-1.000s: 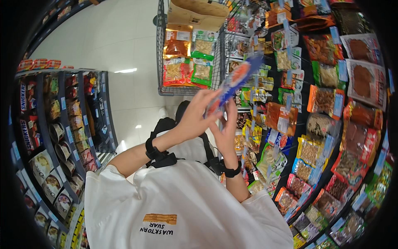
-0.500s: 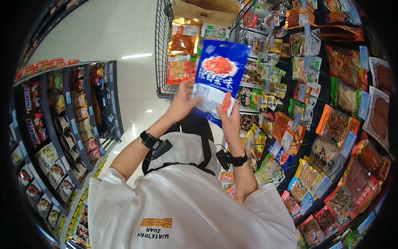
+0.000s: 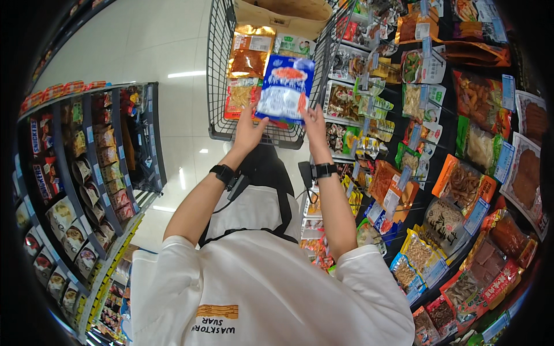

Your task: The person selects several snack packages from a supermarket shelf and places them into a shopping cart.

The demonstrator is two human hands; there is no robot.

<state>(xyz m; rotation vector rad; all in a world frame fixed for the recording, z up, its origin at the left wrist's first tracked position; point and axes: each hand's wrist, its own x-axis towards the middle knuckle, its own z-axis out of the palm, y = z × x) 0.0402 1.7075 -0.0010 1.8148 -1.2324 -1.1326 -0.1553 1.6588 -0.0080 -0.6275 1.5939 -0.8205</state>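
A blue and white snack bag [image 3: 284,91] with a picture of orange-red food is held out over the shopping cart [image 3: 216,92], slightly blurred. At its lower left corner, my left hand [image 3: 249,131] grips it, the thumb along the bottom edge. My right hand [image 3: 315,130] pinches the lower right edge with its fingertips. Beneath and beside the bag in the cart lie a gold packet [image 3: 251,53] with a clear window, a red packet [image 3: 239,95] with pale contents, and a green-and-white packet [image 3: 295,44], partly covered.
A brown paper-like bag [image 3: 283,14] fills the cart's far end. Close on the right, a tall rack [image 3: 433,190] holds many hanging snack packets. To the left stands a lower shelf unit [image 3: 112,144] with sweets and cups. Pale floor tiles [image 3: 179,104] lie between.
Both hands have moved forward and a little left, lowering the blue and white snack bag farther into the cart. The bag looks smaller and lower now.
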